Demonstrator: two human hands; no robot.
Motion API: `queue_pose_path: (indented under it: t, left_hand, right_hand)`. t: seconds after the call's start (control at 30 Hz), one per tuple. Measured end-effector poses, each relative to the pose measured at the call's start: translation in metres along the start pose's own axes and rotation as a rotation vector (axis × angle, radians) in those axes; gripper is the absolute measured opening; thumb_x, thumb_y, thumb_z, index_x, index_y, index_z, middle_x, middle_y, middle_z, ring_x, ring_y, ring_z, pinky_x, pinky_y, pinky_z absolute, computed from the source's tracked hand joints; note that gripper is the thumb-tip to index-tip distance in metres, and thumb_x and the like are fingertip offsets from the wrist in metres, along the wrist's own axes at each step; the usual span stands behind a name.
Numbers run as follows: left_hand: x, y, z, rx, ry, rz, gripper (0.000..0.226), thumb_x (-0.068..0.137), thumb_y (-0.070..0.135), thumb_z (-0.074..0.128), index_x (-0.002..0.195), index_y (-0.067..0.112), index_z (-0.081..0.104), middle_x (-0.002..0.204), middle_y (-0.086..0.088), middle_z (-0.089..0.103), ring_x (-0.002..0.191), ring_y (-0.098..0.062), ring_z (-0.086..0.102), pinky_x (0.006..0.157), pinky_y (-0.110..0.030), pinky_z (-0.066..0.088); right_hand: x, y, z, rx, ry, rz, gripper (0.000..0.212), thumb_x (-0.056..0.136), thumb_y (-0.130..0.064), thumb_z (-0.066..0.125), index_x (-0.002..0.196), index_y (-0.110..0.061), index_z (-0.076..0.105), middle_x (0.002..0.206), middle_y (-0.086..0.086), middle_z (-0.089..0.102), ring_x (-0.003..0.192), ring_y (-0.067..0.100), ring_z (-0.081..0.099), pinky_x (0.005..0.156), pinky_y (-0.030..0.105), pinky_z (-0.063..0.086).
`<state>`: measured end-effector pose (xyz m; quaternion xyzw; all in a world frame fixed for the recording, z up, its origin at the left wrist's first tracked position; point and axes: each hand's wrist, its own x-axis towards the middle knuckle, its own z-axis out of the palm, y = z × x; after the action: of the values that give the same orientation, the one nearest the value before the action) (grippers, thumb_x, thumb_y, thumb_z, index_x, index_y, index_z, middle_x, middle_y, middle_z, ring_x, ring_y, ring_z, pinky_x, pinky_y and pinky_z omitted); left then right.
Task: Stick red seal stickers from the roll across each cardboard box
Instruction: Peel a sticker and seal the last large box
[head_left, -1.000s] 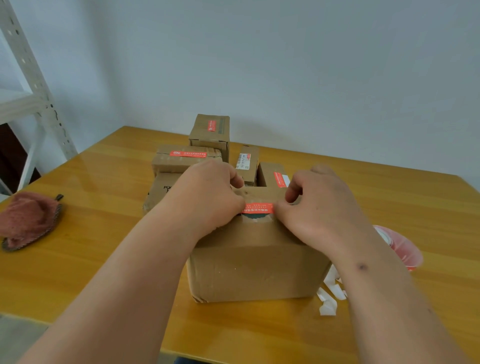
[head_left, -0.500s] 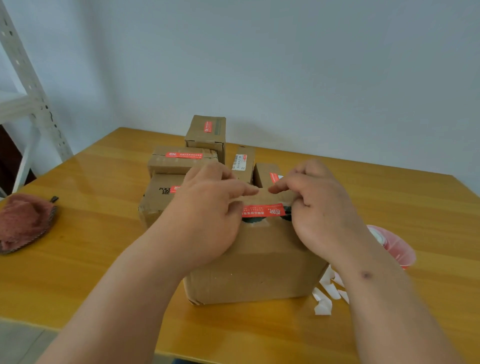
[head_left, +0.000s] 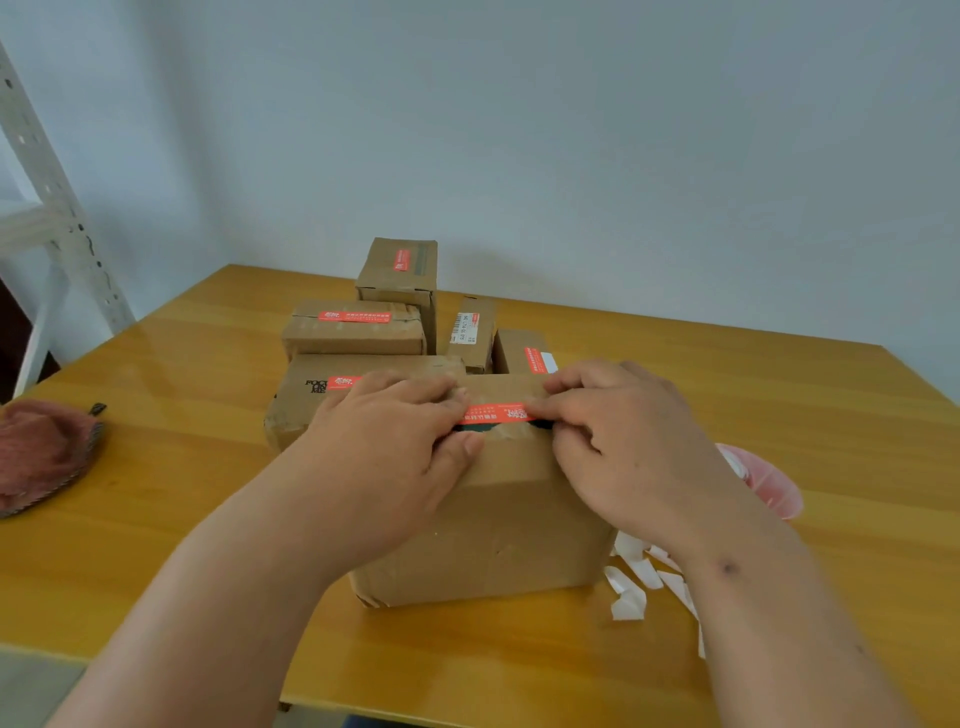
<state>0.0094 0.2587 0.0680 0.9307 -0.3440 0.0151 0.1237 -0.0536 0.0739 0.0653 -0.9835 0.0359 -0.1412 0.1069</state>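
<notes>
A yellow wooden table (head_left: 156, 467) stands against a pale wall. Near its front edge sits the box (head_left: 498, 530), with backing scraps (head_left: 631, 587) at its right. The left hand (head_left: 395, 457) and right hand (head_left: 618, 441) lie flat on its top, fingers pressing each end of the red sticker (head_left: 500, 412) to smooth it across the dark gap. The roll (head_left: 763, 483) waits beside the right wrist. Behind, sealed boxes (head_left: 358, 332) cluster mid-table, likely done.

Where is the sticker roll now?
The pink roll lies on the table at the right, behind the right forearm, beside the nearest box.
</notes>
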Motion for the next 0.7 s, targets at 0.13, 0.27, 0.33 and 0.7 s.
queue_pose_path:
  t: [0.13, 0.27, 0.33, 0.7]
  left_hand:
    - [-0.001, 0.002, 0.005, -0.150, 0.277, -0.044, 0.029, 0.095, 0.040, 0.048, 0.108, 0.030, 0.072, 0.135, 0.018, 0.055, 0.126, -0.006, 0.047, 0.107, -0.031, 0.039]
    - [-0.003, 0.003, 0.016, -0.270, 0.657, -0.071, 0.027, 0.083, 0.025, 0.069, 0.059, 0.018, 0.059, 0.101, 0.006, 0.068, 0.100, -0.014, 0.060, 0.079, -0.029, 0.049]
    - [-0.002, 0.004, 0.017, -0.272, 0.578, -0.176, 0.027, 0.082, 0.037, 0.069, 0.066, 0.021, 0.055, 0.099, 0.011, 0.060, 0.101, -0.013, 0.052, 0.079, -0.025, 0.040]
    - [0.022, -0.002, 0.009, -0.313, 0.266, -0.369, 0.022, 0.085, 0.028, 0.061, 0.099, 0.026, 0.045, 0.107, 0.004, 0.046, 0.108, -0.019, 0.039, 0.086, -0.032, 0.037]
  right_hand:
    - [0.002, 0.001, -0.001, 0.055, 0.132, 0.028, 0.022, 0.088, -0.031, 0.049, 0.090, -0.027, 0.070, 0.105, -0.013, 0.059, 0.098, 0.008, 0.049, 0.088, 0.030, 0.042]
    - [0.003, -0.005, 0.008, 0.118, 0.099, -0.002, 0.019, 0.088, -0.044, 0.054, 0.087, -0.029, 0.063, 0.098, -0.014, 0.056, 0.096, 0.007, 0.047, 0.084, 0.029, 0.043]
    - [0.005, -0.005, 0.011, 0.181, 0.090, 0.085, 0.026, 0.085, -0.053, 0.054, 0.079, -0.028, 0.058, 0.090, -0.015, 0.053, 0.094, 0.009, 0.046, 0.076, 0.027, 0.043]
    - [0.025, -0.010, 0.006, 0.290, -0.004, 0.337, 0.021, 0.082, -0.029, 0.061, 0.099, -0.027, 0.050, 0.105, -0.004, 0.044, 0.109, 0.021, 0.040, 0.082, 0.029, 0.036]
